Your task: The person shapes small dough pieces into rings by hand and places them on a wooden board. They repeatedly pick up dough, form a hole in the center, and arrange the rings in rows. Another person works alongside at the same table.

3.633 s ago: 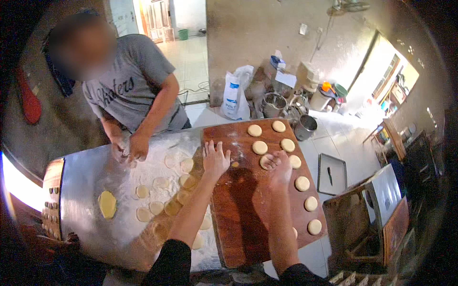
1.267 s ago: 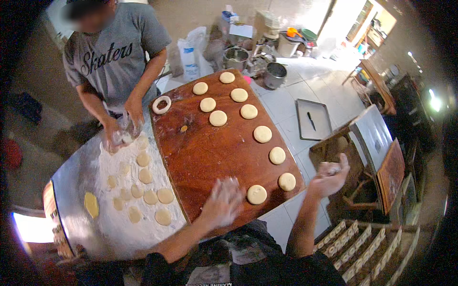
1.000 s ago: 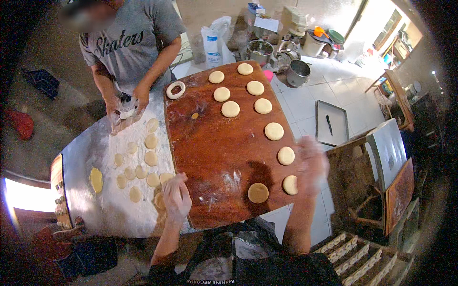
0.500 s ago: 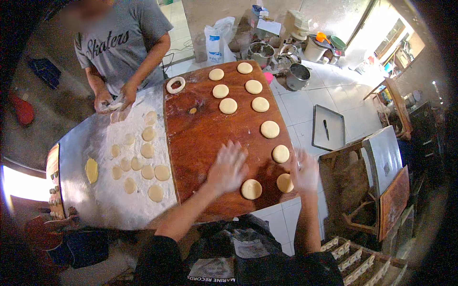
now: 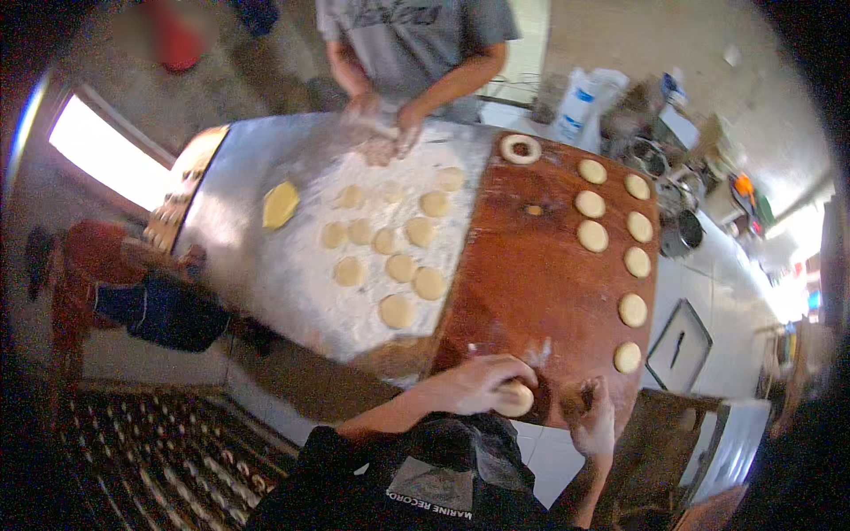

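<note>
At the near edge of the brown wooden board [image 5: 531, 292], my left hand [image 5: 487, 379] curls its fingers over a pale dough round [image 5: 513, 400]; part of the round shows below the fingers. To its right, my right hand [image 5: 593, 416] is closed with fingertips bent inward over the board. Whatever it may hold is hidden by the fingers and blur. Up the right side of the board runs a column of dough rounds [image 5: 627, 357], with a shorter row [image 5: 590, 203] beside it. A dough ring [image 5: 520, 149] lies at the far end.
Left of the board, a floured metal surface [image 5: 257, 257] bears several flat dough pieces [image 5: 396, 311] and a yellow lump [image 5: 281, 204]. Across it, a co-worker's hands [image 5: 403, 128] handle something whitish. A tray with a knife [image 5: 680, 347] lies on the floor at right; racks [image 5: 168, 451] stand lower left.
The view has swung left, so the table appears shifted right. My left hand has come down onto the near dough round. My right hand has curled its fingers closer to the left hand.
</note>
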`<state>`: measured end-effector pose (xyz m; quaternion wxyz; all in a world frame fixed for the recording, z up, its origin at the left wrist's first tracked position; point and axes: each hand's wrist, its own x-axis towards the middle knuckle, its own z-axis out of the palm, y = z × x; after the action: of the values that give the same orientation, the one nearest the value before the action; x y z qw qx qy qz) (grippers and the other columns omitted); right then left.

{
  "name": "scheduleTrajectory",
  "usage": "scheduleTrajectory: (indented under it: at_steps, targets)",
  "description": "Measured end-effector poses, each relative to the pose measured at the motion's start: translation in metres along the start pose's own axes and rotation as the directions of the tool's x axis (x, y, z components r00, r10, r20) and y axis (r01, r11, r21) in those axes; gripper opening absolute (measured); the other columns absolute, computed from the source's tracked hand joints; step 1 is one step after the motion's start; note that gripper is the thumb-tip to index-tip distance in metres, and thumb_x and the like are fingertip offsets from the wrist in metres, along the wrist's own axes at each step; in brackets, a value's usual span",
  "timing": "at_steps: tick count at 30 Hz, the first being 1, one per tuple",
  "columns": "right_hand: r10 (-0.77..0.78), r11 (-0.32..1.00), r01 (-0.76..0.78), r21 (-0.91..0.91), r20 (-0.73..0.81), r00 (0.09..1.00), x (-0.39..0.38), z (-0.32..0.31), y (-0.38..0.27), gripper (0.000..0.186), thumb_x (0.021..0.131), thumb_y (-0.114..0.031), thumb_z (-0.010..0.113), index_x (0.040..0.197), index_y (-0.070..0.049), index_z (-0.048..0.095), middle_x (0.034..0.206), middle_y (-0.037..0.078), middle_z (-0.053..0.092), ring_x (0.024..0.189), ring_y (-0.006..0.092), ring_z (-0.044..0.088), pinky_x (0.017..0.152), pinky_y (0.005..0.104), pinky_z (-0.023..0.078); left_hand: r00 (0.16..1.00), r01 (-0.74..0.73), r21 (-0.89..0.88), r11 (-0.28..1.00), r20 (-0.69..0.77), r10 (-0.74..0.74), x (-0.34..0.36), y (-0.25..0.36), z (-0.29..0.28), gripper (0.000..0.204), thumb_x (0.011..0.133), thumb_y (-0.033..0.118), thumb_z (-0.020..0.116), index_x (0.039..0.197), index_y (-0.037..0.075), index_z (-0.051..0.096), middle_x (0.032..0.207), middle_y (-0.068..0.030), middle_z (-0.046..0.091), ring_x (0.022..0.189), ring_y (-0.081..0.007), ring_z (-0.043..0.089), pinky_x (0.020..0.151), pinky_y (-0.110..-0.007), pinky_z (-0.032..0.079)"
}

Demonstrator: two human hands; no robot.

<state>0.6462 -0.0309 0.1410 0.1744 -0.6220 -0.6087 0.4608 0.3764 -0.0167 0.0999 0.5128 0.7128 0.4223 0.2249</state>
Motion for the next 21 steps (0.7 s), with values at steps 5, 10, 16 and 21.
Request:
scheduleTrajectory:
  at_steps: [5,10,16,21]
  targets:
    - [-0.372,0.915,0.402,-0.03,0.326,0.869,0.103,0.116,-0.092,0.036,0.098,-0.027,0.062,0.128,-0.007,0.061,0.127,0.017,0.065,0.12,0.0337,0.063,0.102,0.0415,0.048,0.883,0.416,0.369,0.831,-0.382,-0.272,-0.113,-0.049,-0.107,0.031,0.091,0.019,0.069,0.119,0.008,0.066,0.115,-0.0157,0.067,0.113,-0.0369,0.062,0.098,-0.043,0.049]
    - [-0.506,0.851,0.51,0.129,0.466,0.726,0.201,0.242,-0.148,0.032,0.09,-0.021,0.067,0.117,-0.004,0.065,0.111,0.018,0.068,0.104,0.0338,0.067,0.091,0.0427,0.052,0.821,0.492,0.346,0.799,-0.491,-0.292,-0.158,-0.119,-0.163,0.03,0.091,0.018,0.067,0.119,0.009,0.067,0.118,-0.0153,0.064,0.112,-0.0359,0.062,0.096,-0.045,0.05]
    - [-0.596,0.625,0.546,-0.558,0.112,0.795,0.193,0.317,-0.141,0.03,0.084,-0.016,0.062,0.111,-0.002,0.061,0.099,0.019,0.063,0.097,0.0376,0.06,0.085,0.0482,0.048,0.744,0.632,0.537,0.559,-0.622,-0.244,-0.162,-0.114,-0.166,0.027,0.089,0.016,0.068,0.116,0.01,0.068,0.12,-0.0145,0.062,0.108,-0.0348,0.063,0.094,-0.052,0.048]
    - [-0.438,0.885,0.353,-0.303,-0.286,0.852,0.132,0.196,-0.065,0.026,0.086,-0.018,0.068,0.111,-0.01,0.068,0.101,0.018,0.067,0.109,0.039,0.06,0.095,0.05,0.047,0.842,0.358,0.418,0.835,-0.53,-0.096,-0.059,-0.079,-0.141,0.023,0.09,0.012,0.066,0.113,0.009,0.068,0.109,-0.0155,0.064,0.096,-0.035,0.066,0.086,-0.047,0.053]
